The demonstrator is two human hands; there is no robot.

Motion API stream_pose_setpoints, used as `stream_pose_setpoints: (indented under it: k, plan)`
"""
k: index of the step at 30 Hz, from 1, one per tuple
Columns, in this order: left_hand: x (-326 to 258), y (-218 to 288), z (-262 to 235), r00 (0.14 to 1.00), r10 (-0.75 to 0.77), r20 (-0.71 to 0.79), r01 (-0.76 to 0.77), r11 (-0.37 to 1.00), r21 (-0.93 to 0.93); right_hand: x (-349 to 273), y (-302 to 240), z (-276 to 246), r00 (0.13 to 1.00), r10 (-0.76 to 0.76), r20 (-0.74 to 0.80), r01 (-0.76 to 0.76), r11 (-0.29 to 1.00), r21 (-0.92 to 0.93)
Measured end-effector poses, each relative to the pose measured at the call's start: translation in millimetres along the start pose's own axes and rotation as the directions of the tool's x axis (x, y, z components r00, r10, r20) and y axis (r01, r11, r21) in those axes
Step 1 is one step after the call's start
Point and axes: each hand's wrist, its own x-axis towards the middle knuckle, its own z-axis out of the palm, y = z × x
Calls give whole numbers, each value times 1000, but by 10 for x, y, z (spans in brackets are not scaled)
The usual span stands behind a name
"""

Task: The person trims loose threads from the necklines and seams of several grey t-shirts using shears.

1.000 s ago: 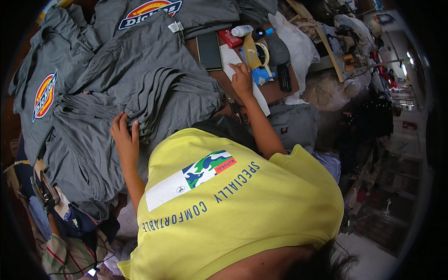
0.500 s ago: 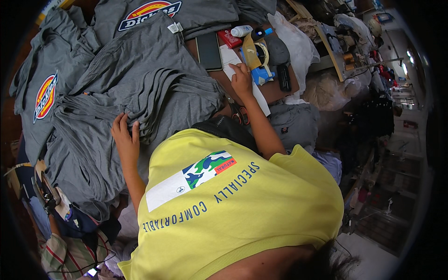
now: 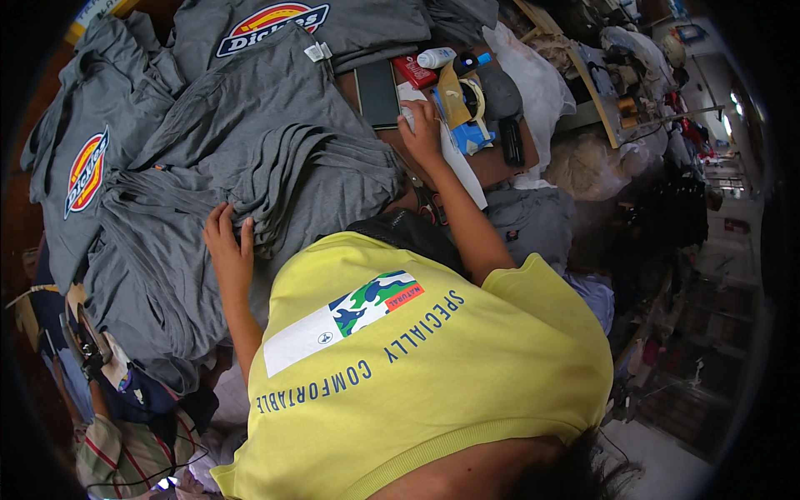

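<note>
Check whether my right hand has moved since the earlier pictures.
Yes: the right hand has shifted left, closer to the dark-screened smartphone, which lies in place.

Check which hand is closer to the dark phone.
Right. The right hand is at the white paper strip, just beside the phone's lower right corner in the picture. The left hand is well away, lower left of the phone, on the gray garments.

the garments are grey, the shirt yellow.
</note>
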Motion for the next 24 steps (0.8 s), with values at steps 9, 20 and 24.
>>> stream_pose_setpoints:
  k: [9, 20, 24]
  plan:
    - [6, -1, 5, 1000, -3, -1, 3, 1000, 17, 148, -106, 131, 995, -93, 42, 93, 996, -9]
    - [4, -29, 21, 1000, -8, -3, 8, 1000, 6, 121, -151, 85, 975, -92, 202, 108, 992, -71]
    - [8, -1, 9, 1000, -20, 3, 20, 1000, 4, 142, -205, 88, 981, -103, 165, 118, 989, -85]
